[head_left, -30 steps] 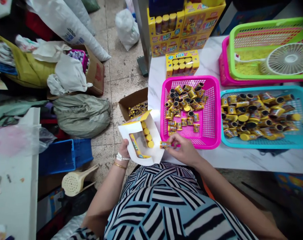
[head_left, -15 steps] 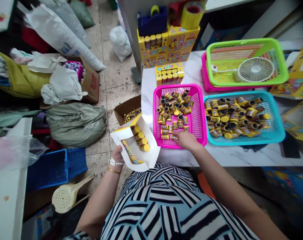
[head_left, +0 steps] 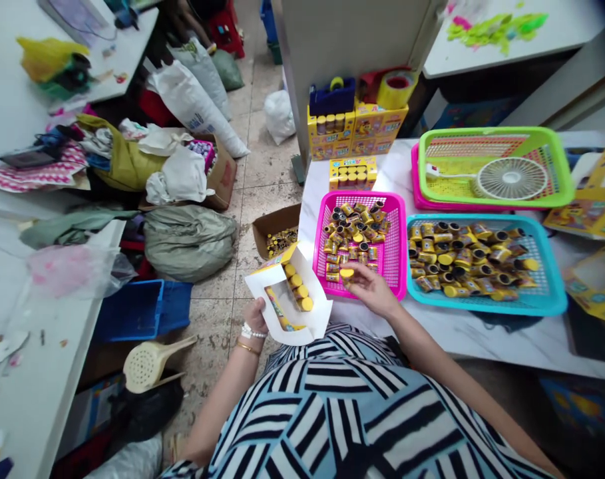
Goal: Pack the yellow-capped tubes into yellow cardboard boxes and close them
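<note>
My left hand point(head_left: 255, 315) grips the edge of an unfolded display box point(head_left: 316, 326), white inside and yellow outside, with a cut-out window. A row of several yellow-capped small tubs point(head_left: 299, 290) lies inside it. Between the fingertips of my right hand point(head_left: 375, 290) is one small tub point(head_left: 347, 274), its yellow cap showing. That hand is over the near end of a pink basket point(head_left: 403, 266), which holds many more tubs, some showing dark open ends. To the right, a blue basket point(head_left: 556, 293) is full of similar tubs.
A filled yellow box point(head_left: 353, 174) stands behind the pink basket, near stacked boxes point(head_left: 379, 130) topped by tape. A green basket point(head_left: 556, 196) holds a small white fan point(head_left: 512, 178). A cardboard carton point(head_left: 262, 229) with tubs sits left of the table; sacks point(head_left: 190, 243) lie farther left.
My right hand has lifted a tub up from the pink basket's near end, its yellow cap now in sight. My left hand still holds the box. The head view has shifted.
</note>
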Tool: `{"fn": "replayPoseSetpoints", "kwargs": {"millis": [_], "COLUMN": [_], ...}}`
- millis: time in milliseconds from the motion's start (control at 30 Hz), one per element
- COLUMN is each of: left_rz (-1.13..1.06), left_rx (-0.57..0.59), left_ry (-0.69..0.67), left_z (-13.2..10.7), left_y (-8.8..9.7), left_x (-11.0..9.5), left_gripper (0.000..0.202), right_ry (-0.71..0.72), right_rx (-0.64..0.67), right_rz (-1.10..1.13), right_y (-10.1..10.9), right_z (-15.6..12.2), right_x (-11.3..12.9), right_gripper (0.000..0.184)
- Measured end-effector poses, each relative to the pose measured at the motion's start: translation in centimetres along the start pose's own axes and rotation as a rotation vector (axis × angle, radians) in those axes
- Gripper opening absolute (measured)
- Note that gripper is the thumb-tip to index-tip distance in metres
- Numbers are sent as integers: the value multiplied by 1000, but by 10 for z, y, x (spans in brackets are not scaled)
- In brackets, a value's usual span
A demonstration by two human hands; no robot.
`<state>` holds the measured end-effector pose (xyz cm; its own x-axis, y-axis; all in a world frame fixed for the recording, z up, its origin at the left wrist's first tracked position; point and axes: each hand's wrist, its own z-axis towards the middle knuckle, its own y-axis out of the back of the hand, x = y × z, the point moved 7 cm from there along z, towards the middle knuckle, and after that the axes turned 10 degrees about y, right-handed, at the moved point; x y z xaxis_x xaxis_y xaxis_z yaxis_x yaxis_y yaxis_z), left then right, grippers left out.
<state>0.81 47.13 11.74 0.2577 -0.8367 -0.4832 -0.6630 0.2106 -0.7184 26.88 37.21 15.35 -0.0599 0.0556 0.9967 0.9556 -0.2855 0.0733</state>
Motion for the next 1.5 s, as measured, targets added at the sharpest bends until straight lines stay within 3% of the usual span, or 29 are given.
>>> {"fn": "replayPoseSetpoints", "kwargs": {"millis": [100,167,267,400,500,567,600,667,733,800,900,967,1033,1133,1200,1267,1367,1433,1500], "left_rz": [18,39,54,54,43,15,-1,-28,-41,-42,-32,-28,-23,4,25,46,79,83,59], "left_rx": [17,18,-10,-23,-43,-59,-70,-103,-138,-160,-174,-183,-199,-239,-264,-271,-243,-223,-222], "left_ry": [-6,-21,-72,-77,-66,-71,-81,-118,-154,-173,-214,-254,-291,-303,-299,-289,-254,-232,-225], "left_z": [-4,-4,-5,-14,-27,-39,-45,-55,-63,-66,-67,-67,-68,-66,-62,-57,-49,-47,-48], "left_y": [-12,-21,-33,-42,-39,-34,-30,-23,-16,-14,-16,-20,-23,-25,-26,-28,-33,-34,-30], "left_x": [6,7,8,14,19,21,21,20,18,16,8,3,-1,-1,2,4,6,7,8], "left_gripper": [64,65,68,74,75,74,74,72,70,70,67,61,56,56,56,56,57,54,51], "right_ry": [68,124,321,588,667,566,449,107,-236,-375,-383,-359,-262,73,230,303,430,525,539], "right_rx": [29,94,196,418,500,373,266,66,48,74,88,94,84,76,156,216,289,301,229], "right_rz": [67,-34,-222,-444,-513,-554,-623,-844,-1005,-1029,-982,-945,-818,-316,-55,-29,-208,-258,-221], "right_y": [-9,-20,-44,-83,-86,-62,-42,4,38,56,61,55,40,-1,-35,-64,-92,-95,-79], "right_z": [-8,-9,-10,-25,-32,-21,-11,6,16,22,29,30,31,28,19,10,-1,-5,-1], "right_x": [40,62,86,93,88,75,63,26,-16,-47,-68,-63,-41,20,58,80,93,94,85], "right_gripper": [30,28,26,21,12,15,19,25,27,31,33,31,36,46,35,27,18,14,11]}}
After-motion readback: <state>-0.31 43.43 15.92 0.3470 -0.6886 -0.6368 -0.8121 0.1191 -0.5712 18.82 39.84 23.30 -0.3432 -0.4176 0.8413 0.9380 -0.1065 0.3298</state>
